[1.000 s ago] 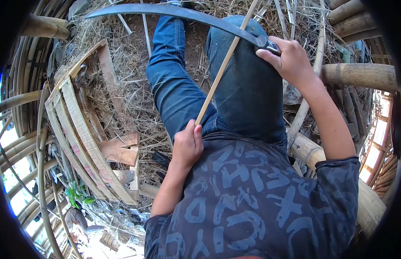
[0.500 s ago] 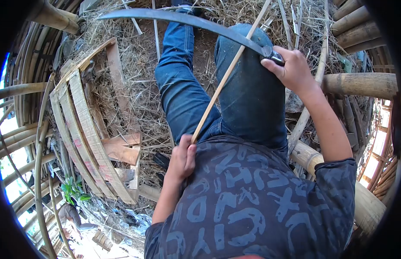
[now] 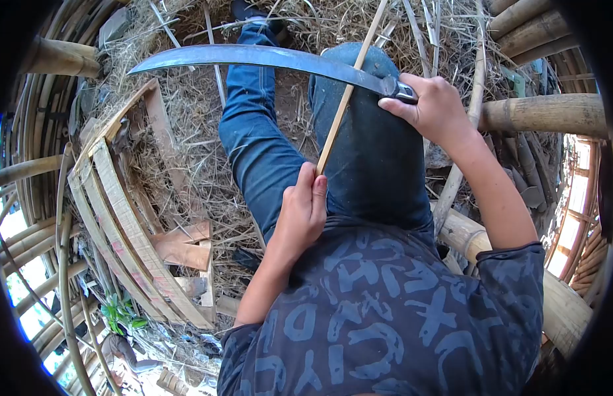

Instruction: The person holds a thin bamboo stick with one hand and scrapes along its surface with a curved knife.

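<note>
My right hand (image 3: 438, 109) is closed around the dark handle of a long curved machete (image 3: 267, 58), whose blade reaches leftward above my knees. In my left hand (image 3: 305, 208), a thin bamboo strip (image 3: 337, 125) is gripped near its lower end. The strip slants up and to the right over my bent leg (image 3: 372, 152). Near the handle, the blade crosses the strip and lies over it; whether the edge bites into it I cannot tell.
A slatted wooden frame (image 3: 125, 218) leans at the left. Thick bamboo poles (image 3: 544, 115) run along the right side. Dry straw (image 3: 187, 145) covers the ground, and a small green plant (image 3: 121, 311) grows at lower left. Part of a person (image 3: 125, 353) shows beyond it.
My left hand has moved up and forward, from my waist toward the blade, with the strip in it. The view has shifted slightly, and the machete still crosses the strip.
</note>
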Tool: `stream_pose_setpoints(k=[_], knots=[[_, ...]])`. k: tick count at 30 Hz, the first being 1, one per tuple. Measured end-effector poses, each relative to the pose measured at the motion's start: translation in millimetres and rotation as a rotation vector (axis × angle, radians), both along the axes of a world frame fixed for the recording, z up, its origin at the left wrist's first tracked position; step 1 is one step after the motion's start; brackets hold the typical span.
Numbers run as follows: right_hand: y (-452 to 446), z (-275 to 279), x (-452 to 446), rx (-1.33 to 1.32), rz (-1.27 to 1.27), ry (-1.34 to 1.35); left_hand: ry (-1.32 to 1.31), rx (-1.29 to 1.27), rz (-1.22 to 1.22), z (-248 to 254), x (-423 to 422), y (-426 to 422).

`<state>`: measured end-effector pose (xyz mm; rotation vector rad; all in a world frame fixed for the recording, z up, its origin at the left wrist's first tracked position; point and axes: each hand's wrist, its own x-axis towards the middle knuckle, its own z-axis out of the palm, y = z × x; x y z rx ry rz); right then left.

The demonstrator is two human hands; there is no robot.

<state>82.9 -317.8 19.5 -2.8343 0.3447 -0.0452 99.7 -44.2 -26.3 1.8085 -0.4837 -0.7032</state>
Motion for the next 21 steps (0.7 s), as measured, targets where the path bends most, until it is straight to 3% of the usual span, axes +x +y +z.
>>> stream_pose_setpoints(k=[12,21], knots=[[4.0,-1.0,-0.7,-0.094,0.041,-0.048,0.199,-0.021,-0.023,-16.4,-24.4,51.2],[4.4,8.8,2.6,0.045,-0.036,0.024,0.256,0.081,0.053,-38.0,-84.8,154.3]])
